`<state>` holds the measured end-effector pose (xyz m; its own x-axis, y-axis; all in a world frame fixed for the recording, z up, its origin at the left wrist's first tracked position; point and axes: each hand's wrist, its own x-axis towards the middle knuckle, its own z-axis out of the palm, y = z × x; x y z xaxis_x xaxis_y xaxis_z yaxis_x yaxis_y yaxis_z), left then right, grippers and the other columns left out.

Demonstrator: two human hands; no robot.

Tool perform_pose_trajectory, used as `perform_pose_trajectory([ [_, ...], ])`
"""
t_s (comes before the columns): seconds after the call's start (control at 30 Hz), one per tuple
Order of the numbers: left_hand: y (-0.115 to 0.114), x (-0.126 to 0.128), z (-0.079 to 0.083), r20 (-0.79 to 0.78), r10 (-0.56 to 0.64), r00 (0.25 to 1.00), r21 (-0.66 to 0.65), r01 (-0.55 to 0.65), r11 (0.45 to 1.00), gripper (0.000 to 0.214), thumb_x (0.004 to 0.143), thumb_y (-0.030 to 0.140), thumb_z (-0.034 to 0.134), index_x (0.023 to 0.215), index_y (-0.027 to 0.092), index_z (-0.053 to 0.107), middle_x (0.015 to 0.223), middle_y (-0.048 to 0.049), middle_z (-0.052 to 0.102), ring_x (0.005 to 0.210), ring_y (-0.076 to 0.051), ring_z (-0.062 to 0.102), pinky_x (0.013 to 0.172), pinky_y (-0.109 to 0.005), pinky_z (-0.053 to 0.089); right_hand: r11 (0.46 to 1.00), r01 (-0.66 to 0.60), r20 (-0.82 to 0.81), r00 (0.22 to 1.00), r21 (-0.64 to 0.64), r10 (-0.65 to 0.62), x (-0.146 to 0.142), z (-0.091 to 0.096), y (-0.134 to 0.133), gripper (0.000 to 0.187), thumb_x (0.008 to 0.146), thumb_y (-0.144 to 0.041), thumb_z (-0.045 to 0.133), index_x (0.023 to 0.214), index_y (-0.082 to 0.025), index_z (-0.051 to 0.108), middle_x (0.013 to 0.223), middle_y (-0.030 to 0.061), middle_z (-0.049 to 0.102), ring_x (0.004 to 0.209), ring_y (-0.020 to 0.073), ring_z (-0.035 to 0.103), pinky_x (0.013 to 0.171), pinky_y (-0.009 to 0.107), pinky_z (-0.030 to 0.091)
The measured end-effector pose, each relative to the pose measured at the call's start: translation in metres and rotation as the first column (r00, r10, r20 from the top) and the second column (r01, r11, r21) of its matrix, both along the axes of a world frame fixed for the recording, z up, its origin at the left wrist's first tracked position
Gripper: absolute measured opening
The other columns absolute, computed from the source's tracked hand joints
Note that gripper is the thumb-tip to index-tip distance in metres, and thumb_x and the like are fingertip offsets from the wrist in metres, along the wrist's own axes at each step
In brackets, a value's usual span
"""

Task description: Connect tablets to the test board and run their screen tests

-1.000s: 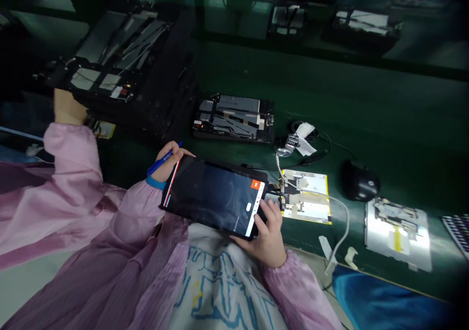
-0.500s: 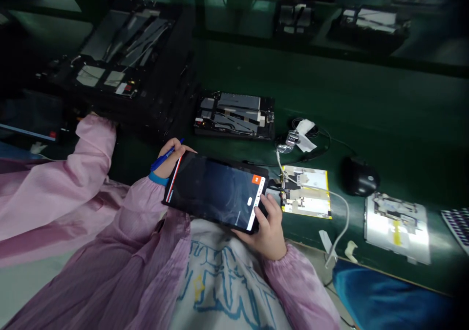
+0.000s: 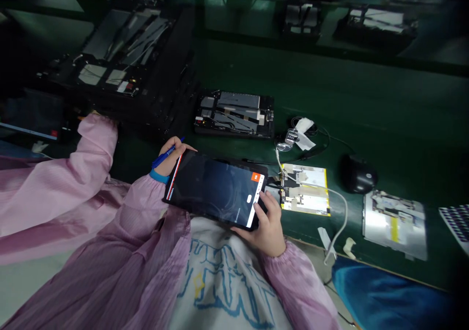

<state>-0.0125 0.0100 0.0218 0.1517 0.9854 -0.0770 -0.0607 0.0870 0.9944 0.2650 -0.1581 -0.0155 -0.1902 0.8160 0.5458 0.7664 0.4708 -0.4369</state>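
A dark tablet with a lit screen is held flat in front of my chest. Its screen has a white strip with an orange square at the right end and a red-white strip at the left. My left hand grips the tablet's left end, with a blue pen also lodged in its fingers. Around the right end, my right hand has its fingers over the edge and the thumb along the near side. Dark leads run from the tablet's right side toward a white board with yellow edges.
Behind the tablet lies an opened device. A tall stack of opened devices stands at left, beside a co-worker's pink sleeve. To the right are a cable bundle, a black mouse, a silver panel and a keyboard.
The view has shifted very slightly. Both hands keep their hold on the tablet, which stays in almost the same place.
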Motion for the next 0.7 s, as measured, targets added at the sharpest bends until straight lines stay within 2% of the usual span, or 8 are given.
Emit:
perform_pose_trajectory([
  [0.23, -0.0006, 0.0014, 0.0023, -0.009, 0.023, 1.000, -0.006, -0.023, 1.000, 0.036, 0.079, 0.040, 0.066, 0.069, 0.020, 0.037, 0.082, -0.0032, 0.074, 0.069, -0.016, 0.065, 0.063, -0.028, 0.047, 1.000, -0.012, -0.017, 1.000, -0.004, 0.012, 0.0008, -0.0007, 0.0001, 0.095, 0.068, -0.051, 0.076, 0.144, -0.028, 0.024, 0.139, 0.0171, 0.041, 0.129, 0.0380, 0.041, 0.092, 0.060, 0.047],
  [0.7, 0.0011, 0.0016, 0.0011, -0.011, 0.005, 1.000, 0.003, -0.004, 1.000, 0.038, 0.078, 0.041, 0.067, 0.069, 0.020, 0.037, 0.081, -0.0027, 0.074, 0.068, -0.017, 0.065, 0.061, -0.028, 0.047, 1.000, -0.009, -0.002, 1.000, 0.010, 0.009, 0.0016, 0.0001, 0.0008, 0.089, 0.070, -0.052, 0.073, 0.142, -0.025, 0.028, 0.132, 0.0176, 0.044, 0.125, 0.0370, 0.044, 0.090, 0.059, 0.048],
])
